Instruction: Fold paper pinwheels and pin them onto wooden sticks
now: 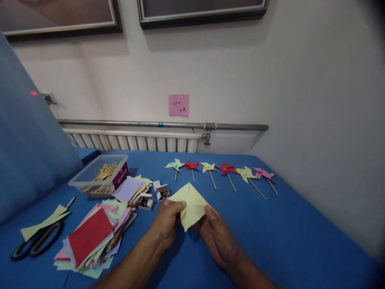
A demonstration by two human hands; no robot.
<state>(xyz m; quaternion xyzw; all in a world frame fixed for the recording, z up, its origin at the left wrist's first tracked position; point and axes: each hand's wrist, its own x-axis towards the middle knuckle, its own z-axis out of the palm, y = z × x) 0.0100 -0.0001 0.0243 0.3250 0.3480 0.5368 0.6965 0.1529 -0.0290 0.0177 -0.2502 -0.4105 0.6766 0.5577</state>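
Observation:
A square of pale yellow paper (194, 206) is held up over the blue table, one corner pointing toward me. A short slit or crease line runs in from its far corner. My left hand (168, 220) pinches the left edge, thumb on top and fingers underneath. On the right edge, my right hand (218, 233) grips with the thumb above and the other fingers below. Just beyond my left hand stand small open boxes of metal pins, one box (163, 193) and another box (146, 202).
Several paper pinwheels on sticks (226, 169) lie in a row at the back. To the left are a clear bin of sticks (100, 176), a stack of coloured paper (90, 237), and black-handled scissors (45, 241) under a yellow strip. A radiator (135, 140) stands behind the blue table (285, 241).

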